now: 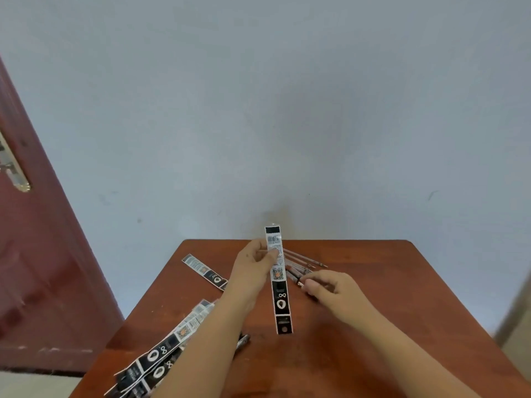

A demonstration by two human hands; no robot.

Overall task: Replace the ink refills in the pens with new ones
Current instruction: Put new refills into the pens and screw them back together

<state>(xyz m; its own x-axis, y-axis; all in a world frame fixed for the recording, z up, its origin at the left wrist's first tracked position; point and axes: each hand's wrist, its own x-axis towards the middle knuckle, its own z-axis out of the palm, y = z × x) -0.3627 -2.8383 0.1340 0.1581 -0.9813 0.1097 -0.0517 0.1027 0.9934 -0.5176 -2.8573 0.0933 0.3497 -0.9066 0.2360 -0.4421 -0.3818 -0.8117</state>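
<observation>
One long black-and-white refill packet (278,278) pinched upright by left hand (255,264), barcode end up, right hand (330,285) curled around pens (298,275), loose refills (304,258) fanned on wooden table (373,326)

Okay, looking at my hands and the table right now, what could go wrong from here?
1. The loose thin ink refills lie fanned near the brown wooden table's far edge; the right hand reaching there might roll them off.
2. The stack of black-and-white refill packets overhangs the near-left edge beside the left forearm and could get knocked off.
</observation>
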